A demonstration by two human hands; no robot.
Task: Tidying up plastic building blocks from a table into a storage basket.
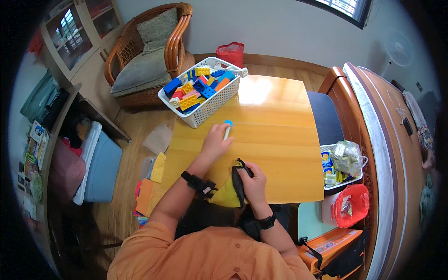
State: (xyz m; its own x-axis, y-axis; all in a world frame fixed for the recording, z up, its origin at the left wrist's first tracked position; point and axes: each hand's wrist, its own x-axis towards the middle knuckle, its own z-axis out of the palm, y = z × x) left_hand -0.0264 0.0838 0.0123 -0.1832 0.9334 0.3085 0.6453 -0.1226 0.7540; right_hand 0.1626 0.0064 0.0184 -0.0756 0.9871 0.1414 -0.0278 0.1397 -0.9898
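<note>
My left hand (214, 142) is over the wooden table, its fingers closed around a small white stick with a blue end (228, 128), perhaps a marker or glue stick. Near the table's front edge, my right hand (254, 182) grips a yellow and black fabric pouch (224, 193) by its black edge. The pouch hangs partly over the edge, and its contents cannot be seen. Black bands circle both my wrists.
At the table's (280, 154) far left corner stands a white perforated basket (213, 111) of toy building bricks (196, 89). To the right are a white tray of packets (344, 183) and a red-lined bin (329, 210). Colourful cloths (145, 196) lie left of the table.
</note>
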